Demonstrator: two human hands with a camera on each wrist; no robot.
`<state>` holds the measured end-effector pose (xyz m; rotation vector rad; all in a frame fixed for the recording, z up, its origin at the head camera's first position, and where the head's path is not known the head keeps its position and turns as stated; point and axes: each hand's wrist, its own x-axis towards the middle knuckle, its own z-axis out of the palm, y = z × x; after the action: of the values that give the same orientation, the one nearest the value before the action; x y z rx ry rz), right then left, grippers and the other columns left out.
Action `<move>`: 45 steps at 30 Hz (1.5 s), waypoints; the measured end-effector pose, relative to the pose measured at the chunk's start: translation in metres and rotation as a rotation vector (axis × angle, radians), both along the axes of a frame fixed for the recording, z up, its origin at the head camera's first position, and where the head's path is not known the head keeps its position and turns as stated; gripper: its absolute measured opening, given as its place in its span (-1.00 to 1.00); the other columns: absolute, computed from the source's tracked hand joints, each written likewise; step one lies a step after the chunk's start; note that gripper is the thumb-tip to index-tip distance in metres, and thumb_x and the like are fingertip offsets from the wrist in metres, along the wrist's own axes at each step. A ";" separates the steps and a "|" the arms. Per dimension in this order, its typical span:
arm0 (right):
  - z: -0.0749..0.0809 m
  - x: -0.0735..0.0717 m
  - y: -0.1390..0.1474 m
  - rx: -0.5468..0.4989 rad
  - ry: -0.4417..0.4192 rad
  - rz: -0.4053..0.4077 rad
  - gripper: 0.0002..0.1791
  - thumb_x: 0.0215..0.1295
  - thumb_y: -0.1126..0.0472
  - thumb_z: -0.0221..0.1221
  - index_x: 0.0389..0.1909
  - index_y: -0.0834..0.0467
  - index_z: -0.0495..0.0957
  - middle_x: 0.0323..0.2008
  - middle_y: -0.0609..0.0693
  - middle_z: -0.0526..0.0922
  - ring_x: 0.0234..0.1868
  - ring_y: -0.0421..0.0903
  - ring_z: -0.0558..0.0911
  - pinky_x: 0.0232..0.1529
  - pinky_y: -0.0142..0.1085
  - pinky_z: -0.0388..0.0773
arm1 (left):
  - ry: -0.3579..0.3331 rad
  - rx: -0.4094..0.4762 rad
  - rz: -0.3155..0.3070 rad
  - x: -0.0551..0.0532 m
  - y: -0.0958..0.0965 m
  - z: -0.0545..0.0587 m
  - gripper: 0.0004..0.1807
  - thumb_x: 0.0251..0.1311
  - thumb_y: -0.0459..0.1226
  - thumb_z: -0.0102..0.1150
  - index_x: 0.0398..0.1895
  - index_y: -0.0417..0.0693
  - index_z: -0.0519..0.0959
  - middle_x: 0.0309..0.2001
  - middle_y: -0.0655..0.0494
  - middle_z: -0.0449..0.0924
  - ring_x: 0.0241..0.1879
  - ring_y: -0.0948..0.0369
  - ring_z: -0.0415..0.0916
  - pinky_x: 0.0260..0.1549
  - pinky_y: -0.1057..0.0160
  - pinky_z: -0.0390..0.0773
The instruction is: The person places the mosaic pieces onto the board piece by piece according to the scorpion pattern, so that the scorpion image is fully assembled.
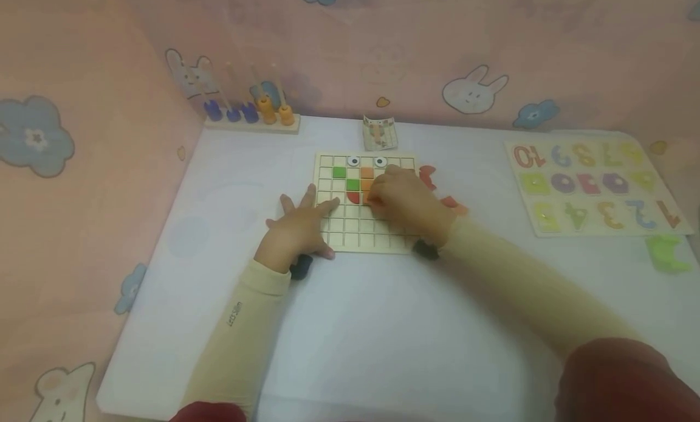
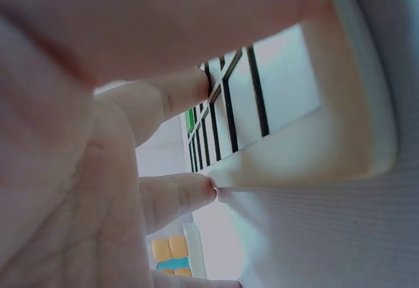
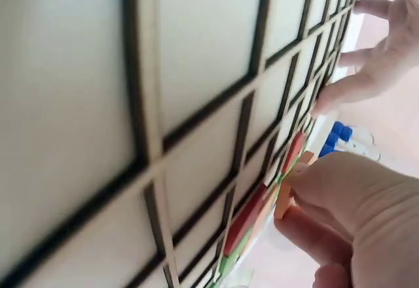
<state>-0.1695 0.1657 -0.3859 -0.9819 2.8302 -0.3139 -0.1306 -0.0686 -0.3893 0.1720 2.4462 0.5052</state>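
Observation:
A wooden grid board [image 1: 352, 241] lies on the white table. My left hand [image 1: 298, 227] rests at its left edge with the fingers spread; in the left wrist view, fingertips touch the board's rim [image 2: 275, 170]. My right hand [image 1: 407, 197] is over the board's right half and pinches a small orange tile [image 3: 284, 198] between thumb and finger, close to the grid. Set in the grid are two eye tiles [image 1: 353, 161], green squares [image 1: 339, 172], an orange square [image 1: 367, 172] and a red rounded piece [image 1: 353, 197]. My right hand hides part of the grid in the head view.
Loose red pieces [image 1: 426, 177] and an orange piece [image 1: 462, 210] lie right of the board. Behind it stands a small pattern card [image 1: 380, 134]. A peg stacker [image 1: 251, 127] is at back left, a number puzzle [image 1: 601, 188] at right, near a green piece [image 1: 667, 253].

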 end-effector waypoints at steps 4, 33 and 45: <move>-0.006 0.001 -0.001 0.039 0.054 0.011 -0.89 0.43 0.22 0.33 -0.17 0.12 0.81 -0.25 -0.05 0.76 -0.21 0.02 0.48 -0.14 -0.19 0.46 | 0.006 0.000 -0.006 -0.001 0.001 -0.002 0.30 -0.11 -0.08 0.74 0.71 0.50 0.11 0.73 -0.01 -0.53 0.55 -0.49 -0.65 0.21 -0.77 -0.17; 0.007 -0.021 0.076 -0.066 -0.188 -0.437 -0.68 0.61 0.15 0.07 0.12 0.16 0.72 0.13 0.13 0.64 0.24 0.16 0.42 0.40 0.09 0.33 | 0.010 -0.010 0.003 0.000 0.000 -0.001 0.31 -0.12 -0.08 0.75 0.71 0.46 0.11 0.73 0.00 -0.53 0.56 -0.49 -0.65 0.23 -0.75 -0.17; -0.007 -0.033 0.099 0.130 -0.224 -0.488 -0.60 0.53 0.06 0.26 0.26 0.12 0.71 -0.19 0.09 0.63 0.00 0.12 0.44 0.05 -0.01 0.50 | 0.015 -0.010 -0.011 0.000 -0.001 -0.003 0.32 -0.12 -0.06 0.75 0.72 0.47 0.09 0.73 0.01 -0.54 0.55 -0.49 -0.66 0.22 -0.76 -0.15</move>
<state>-0.2020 0.2650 -0.3931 -0.2036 2.7971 -0.2610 -0.1304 -0.0699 -0.3926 0.1860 2.4608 0.4886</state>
